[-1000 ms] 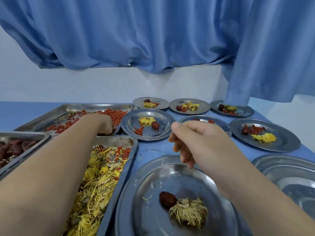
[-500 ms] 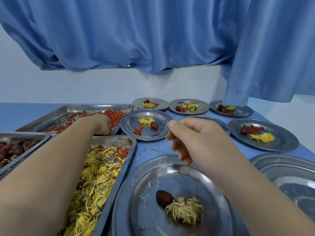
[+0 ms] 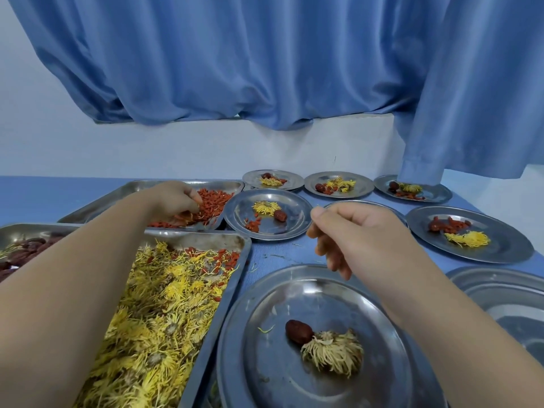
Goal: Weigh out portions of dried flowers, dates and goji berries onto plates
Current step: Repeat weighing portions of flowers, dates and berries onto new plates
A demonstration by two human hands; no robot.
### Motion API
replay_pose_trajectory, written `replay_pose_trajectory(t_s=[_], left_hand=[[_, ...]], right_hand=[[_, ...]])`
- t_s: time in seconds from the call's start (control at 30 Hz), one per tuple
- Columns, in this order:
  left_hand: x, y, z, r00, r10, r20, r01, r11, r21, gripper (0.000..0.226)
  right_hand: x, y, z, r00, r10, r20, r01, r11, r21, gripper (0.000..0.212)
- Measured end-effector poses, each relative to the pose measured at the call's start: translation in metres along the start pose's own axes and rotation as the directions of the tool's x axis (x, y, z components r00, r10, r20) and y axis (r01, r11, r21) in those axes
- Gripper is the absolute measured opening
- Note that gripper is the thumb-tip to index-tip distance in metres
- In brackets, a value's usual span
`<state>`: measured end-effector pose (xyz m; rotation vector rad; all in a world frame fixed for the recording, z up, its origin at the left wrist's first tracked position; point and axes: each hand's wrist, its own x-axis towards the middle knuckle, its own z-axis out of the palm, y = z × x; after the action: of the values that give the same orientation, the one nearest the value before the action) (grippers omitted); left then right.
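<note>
Blue tabletop (image 3: 279, 254) lies under everything. Nearest, below the right hand (image 3: 362, 240), a scuffed round steel plate (image 3: 265, 334) holds one wrinkled dark-red date (image 3: 298, 331) touching a pale, stringy dried flower (image 3: 332, 353). That hand still hovers, fingers (image 3: 335, 259) loosely curled, empty. Farther off, the left hand (image 3: 173, 198), a resting fist before, now pinches small orange-red goji berries (image 3: 212, 201) in their rectangular steel tray (image 3: 97, 206).

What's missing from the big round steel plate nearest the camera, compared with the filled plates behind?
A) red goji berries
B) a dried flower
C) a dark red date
A: the near round steel plate holds only a dark red date and a pale dried flower; the left hand is at the red goji berries.
</note>
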<state>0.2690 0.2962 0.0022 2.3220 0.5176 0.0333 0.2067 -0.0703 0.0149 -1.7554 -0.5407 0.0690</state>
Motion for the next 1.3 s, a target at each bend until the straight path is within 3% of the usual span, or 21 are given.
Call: replay_pose_trajectory(t_s=[0.13,0.27,0.47,0.6,0.77,0.97,1.1,1.2,1.3], left_hand=[[-0.020,0.008,-0.004,0.996,0.005,0.088,0.014,0.977,-0.214,0.013],[-0.056,0.035,0.001,0.980,0.099,0.172,-0.016,0.905,-0.426,0.017],[-0.123,0.091,0.041,0.912,0.244,0.329,-0.060,0.873,-0.483,0.019],[-0.155,0.120,0.078,0.852,0.301,0.428,-0.137,0.918,-0.373,0.020],[-0.176,0.140,0.108,0.855,0.268,0.444,-0.311,0.950,0.024,0.023],[-0.196,0.146,0.108,0.888,0.307,0.343,-0.376,0.914,0.154,0.020],[-0.208,0.136,0.110,0.904,0.371,0.212,-0.377,0.926,-0.015,0.023],[-0.216,0.130,0.118,0.914,0.382,0.137,-0.378,0.924,-0.056,0.028],[-0.224,0.130,0.129,0.910,0.406,0.085,-0.407,0.913,-0.005,0.029]], right_hand=[[-0.001,-0.006,-0.002,1.000,-0.003,-0.007,0.004,1.000,0.026,0.029],[-0.002,-0.019,-0.010,1.000,0.002,-0.010,-0.001,0.996,0.091,0.034],[-0.007,-0.037,-0.024,0.999,-0.014,-0.051,0.024,0.980,0.199,0.030],[-0.011,-0.047,-0.036,0.998,-0.038,-0.056,0.052,0.961,0.271,0.028],[-0.014,-0.054,-0.044,0.995,-0.093,-0.032,0.098,0.953,0.286,0.028],[-0.014,-0.056,-0.053,0.988,-0.151,-0.031,0.154,0.978,0.139,0.027],[-0.016,-0.053,-0.061,0.981,-0.190,0.031,0.192,0.974,-0.124,0.026],[-0.019,-0.051,-0.067,0.976,-0.145,0.163,0.197,0.909,-0.367,0.027],[-0.021,-0.049,-0.071,0.969,-0.051,0.243,0.164,0.866,-0.472,0.025]])
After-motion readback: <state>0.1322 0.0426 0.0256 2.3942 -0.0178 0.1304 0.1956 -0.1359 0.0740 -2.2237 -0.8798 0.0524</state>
